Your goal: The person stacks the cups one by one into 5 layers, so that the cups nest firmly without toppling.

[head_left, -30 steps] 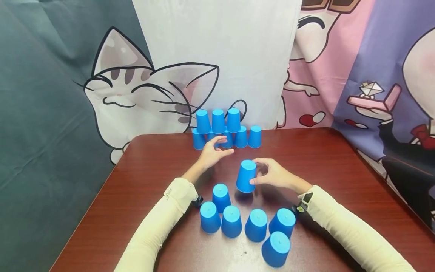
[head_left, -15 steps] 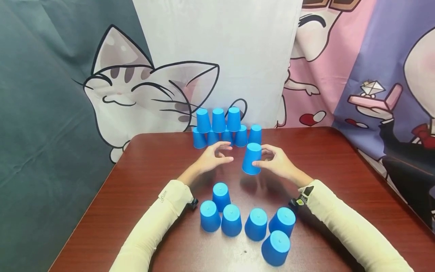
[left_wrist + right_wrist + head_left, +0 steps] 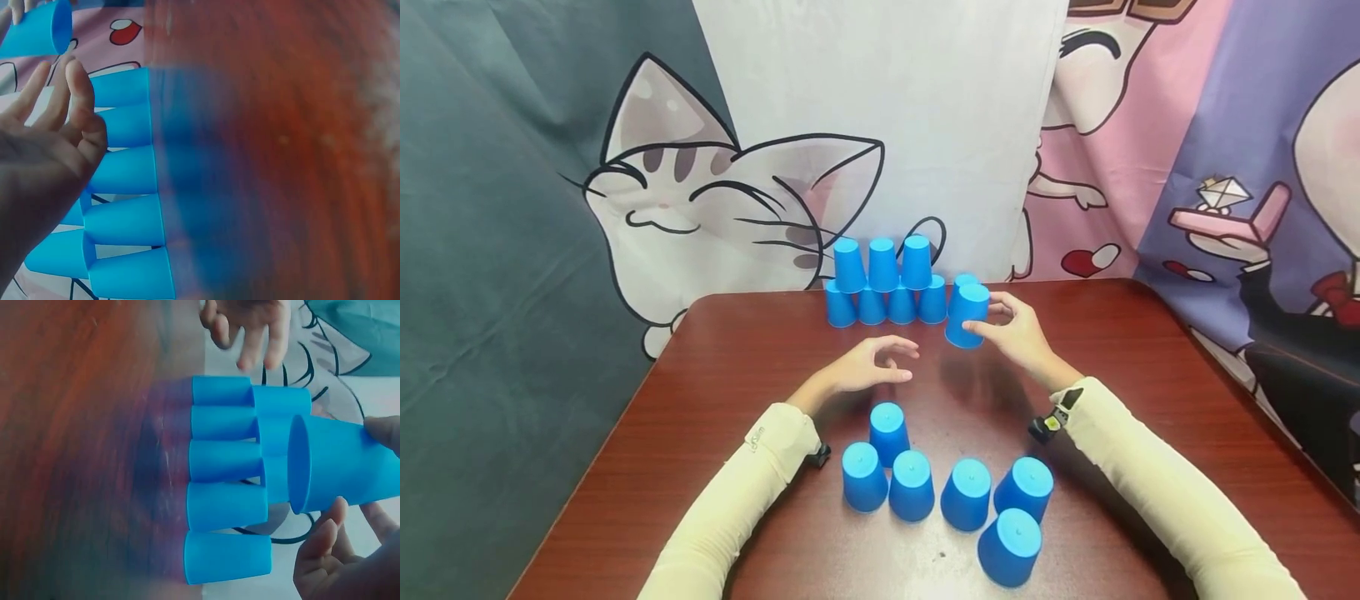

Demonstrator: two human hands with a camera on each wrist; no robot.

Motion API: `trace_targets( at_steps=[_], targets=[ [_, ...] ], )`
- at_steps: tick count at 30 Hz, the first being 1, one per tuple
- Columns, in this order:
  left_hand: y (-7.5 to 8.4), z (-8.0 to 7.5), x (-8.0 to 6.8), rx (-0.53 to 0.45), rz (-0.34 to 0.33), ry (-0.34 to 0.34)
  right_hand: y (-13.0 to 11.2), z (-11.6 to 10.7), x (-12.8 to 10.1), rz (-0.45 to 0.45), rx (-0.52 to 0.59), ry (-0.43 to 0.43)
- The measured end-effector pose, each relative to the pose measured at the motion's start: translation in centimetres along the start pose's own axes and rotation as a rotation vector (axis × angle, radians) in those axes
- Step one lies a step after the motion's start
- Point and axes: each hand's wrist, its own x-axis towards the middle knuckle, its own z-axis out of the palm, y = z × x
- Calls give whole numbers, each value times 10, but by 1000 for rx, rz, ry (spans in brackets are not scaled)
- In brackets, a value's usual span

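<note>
**Blue cup held at the stack by the far edge**

The right hand (image 3: pixel 1018 337) grips an upturned blue plastic cup (image 3: pixel 967 314) between thumb and fingers, lifted off the dark red wooden worktop (image 3: pixel 1150 367) just beside the right end of the stacked blue cups (image 3: pixel 887 279) at the far edge. The left hand (image 3: pixel 868 368) hovers released, fingers loosely curled. 6 loose blue cups (image 3: pixel 955 496) stand near the near edge.
</note>
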Motion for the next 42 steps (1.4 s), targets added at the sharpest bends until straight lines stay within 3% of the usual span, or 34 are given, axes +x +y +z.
trace_targets(
  at_steps=[8,17,23,26,33,42],
  targets=[
    [5,-3,-4,-20,14,-171,-1,3,23,33,6,94],
    [1,-7,-6,-50,175,-408,0,11,44,41,5,142],
    [0,-8,-10,-75,130,-528,-2,14,57,54,4,173],
    [3,-9,-11,-82,106,-547,-2,13,65,63,-7,181],
    [12,-14,-16,-20,93,-504,0,16,80,84,-24,160],
    [9,-16,-21,-30,142,-479,-1,22,90,86,-45,154]
  ],
)
